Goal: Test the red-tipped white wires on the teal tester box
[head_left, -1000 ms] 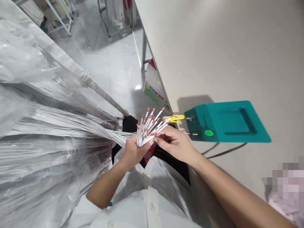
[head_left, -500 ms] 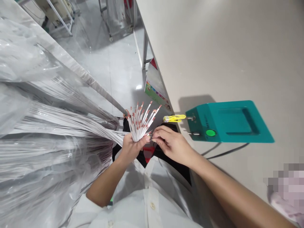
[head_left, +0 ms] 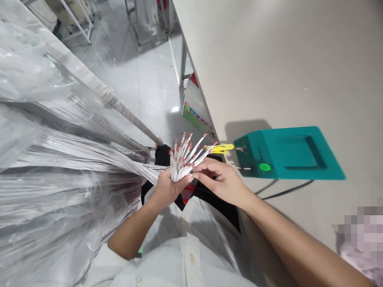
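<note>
A fanned bundle of white wires [head_left: 187, 159] with reddish copper-coloured ends rises from my left hand [head_left: 169, 189], which is wrapped round it. The wires run off to the left from under that hand. Close against the bundle's right side, my right hand [head_left: 220, 181] has its thumb and bent fingers pinched at a wire by the left thumb. Some of its fingertips are hidden behind the wires. To the right, on the table, sits a teal device [head_left: 290, 153] with a green button [head_left: 265, 167] and a yellow clip-like piece [head_left: 223, 149] on a metal post.
Long hanks of white wires [head_left: 89, 149] under clear plastic fill the left, beside a plastic-wrapped rail [head_left: 110, 97]. The grey table [head_left: 269, 59] spans the right, with a black cable [head_left: 287, 190] on it. A printed box [head_left: 197, 109] stands below the table's edge. Wheeled racks [head_left: 146, 24] are farther back.
The wire bundle's tips have swung right and slightly down, now overlapping the yellow piece. My right fingers have moved in behind the wires, against the bundle. The teal device has stayed put.
</note>
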Available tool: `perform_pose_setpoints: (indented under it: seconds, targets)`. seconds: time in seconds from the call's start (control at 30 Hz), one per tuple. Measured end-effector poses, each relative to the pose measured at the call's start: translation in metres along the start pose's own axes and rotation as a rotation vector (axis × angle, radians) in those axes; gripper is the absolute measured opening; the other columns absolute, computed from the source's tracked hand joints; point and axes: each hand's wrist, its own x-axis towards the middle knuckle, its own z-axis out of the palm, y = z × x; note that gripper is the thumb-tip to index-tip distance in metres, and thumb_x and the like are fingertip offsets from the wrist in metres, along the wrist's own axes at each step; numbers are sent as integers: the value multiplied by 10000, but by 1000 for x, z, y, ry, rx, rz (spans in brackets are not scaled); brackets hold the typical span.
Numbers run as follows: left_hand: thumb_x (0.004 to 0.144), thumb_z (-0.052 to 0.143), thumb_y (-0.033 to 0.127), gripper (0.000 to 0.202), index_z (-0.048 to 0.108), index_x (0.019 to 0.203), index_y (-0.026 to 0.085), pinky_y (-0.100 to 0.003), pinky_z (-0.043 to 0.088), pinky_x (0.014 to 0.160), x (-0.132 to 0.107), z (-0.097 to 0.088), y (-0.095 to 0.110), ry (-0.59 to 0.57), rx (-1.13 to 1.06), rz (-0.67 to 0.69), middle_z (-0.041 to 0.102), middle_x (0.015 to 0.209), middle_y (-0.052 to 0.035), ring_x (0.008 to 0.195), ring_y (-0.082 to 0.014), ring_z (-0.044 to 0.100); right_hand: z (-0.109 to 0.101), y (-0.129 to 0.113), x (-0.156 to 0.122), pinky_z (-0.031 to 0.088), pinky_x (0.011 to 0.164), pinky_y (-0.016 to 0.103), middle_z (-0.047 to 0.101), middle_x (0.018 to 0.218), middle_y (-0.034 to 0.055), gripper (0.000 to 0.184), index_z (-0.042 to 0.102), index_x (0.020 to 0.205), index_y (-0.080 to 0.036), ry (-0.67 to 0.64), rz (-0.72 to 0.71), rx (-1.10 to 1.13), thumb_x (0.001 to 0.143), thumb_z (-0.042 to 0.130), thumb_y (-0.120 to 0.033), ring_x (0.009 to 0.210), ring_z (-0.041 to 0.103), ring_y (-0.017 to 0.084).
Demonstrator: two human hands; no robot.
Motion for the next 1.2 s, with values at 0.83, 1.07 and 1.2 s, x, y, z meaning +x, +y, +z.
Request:
perform_pose_setpoints:
  seconds: [0.83, 1.07, 1.2]
  targets:
    - [741, 639, 384, 263, 649, 706, 124, -216, 369, 491, -3, -1, 14, 145, 35, -50, 564, 558, 11, 461, -71, 427, -3, 6, -5, 509, 733, 288, 643, 947, 72, 125, 606, 856, -192, 46, -97, -437, 859, 481, -187, 852, 626, 167]
    - [731, 649, 373, 246, 644, 723, 127, -227, 386, 535, -4, 5, 11, 133, 33, 0, 503, 534, 28, 506, -85, 426, 8, 1, -3, 520, 696, 297, 652, 859, 63, 105, 644, 810, -198, 96, 79, -123, 794, 614, -297, 786, 626, 168]
    - [720, 660, 390, 261, 650, 716, 129, -231, 387, 531, -5, 5, 7, 78, -12, 21, 522, 538, 18, 514, -94, 450, 10, 5, -2, 525, 721, 305, 657, 855, 59, 85, 643, 821, -203, 35, 54, -39, 825, 571, -249, 788, 630, 161]
